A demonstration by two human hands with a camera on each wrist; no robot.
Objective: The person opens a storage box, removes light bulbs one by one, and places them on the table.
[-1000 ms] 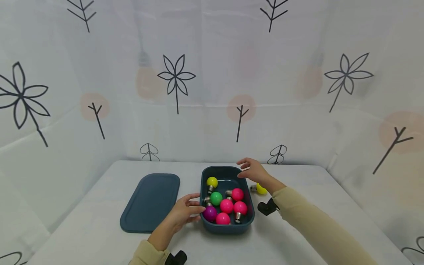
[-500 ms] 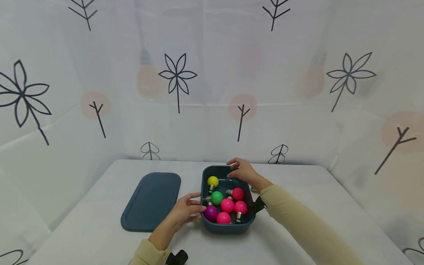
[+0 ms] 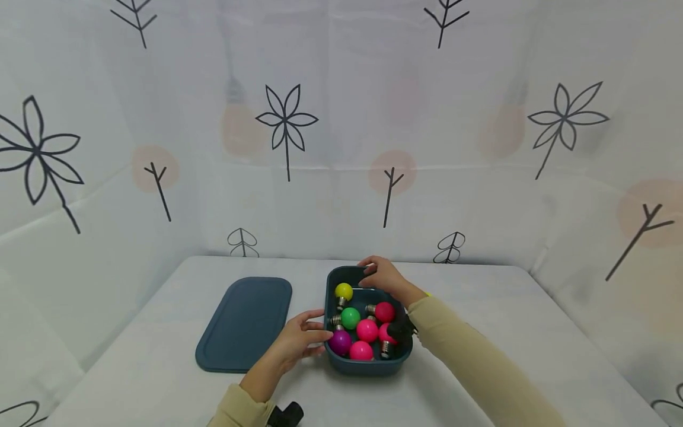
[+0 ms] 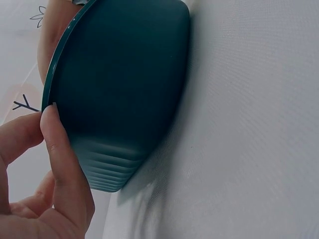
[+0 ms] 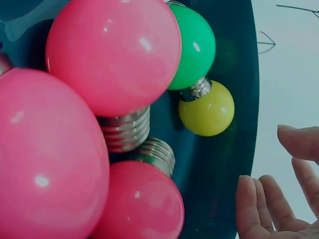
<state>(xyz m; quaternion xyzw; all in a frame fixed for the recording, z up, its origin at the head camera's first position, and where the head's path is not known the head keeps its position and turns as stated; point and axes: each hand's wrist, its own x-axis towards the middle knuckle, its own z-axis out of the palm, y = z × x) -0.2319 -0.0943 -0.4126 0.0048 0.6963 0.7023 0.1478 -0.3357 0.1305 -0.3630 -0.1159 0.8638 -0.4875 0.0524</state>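
A dark teal plastic box (image 3: 368, 370) sits on the table with several light bulbs inside. Among them are a yellow bulb (image 3: 344, 291), a green bulb (image 3: 350, 318), a purple bulb (image 3: 340, 342) and several pink bulbs (image 3: 367, 331). My left hand (image 3: 299, 341) pinches the box's left rim near the front; in the left wrist view its fingertips (image 4: 52, 119) meet at that rim. Over the far right corner of the box hovers my right hand (image 3: 386, 277), fingers loosely spread and holding nothing. In the right wrist view its fingers (image 5: 246, 204) are beside the box wall.
A flat dark blue panel with rounded corners, like a lid (image 3: 245, 326), lies left of the box. Right of the box, a yellow bulb (image 3: 428, 294) on the table is almost wholly hidden behind my right arm. A patterned white cloth (image 3: 331, 196) hangs behind the table.
My right hand has moved left, from past the box's right edge to over its far end, and its arm now covers the loose yellow bulb. My left hand stays at the rim.
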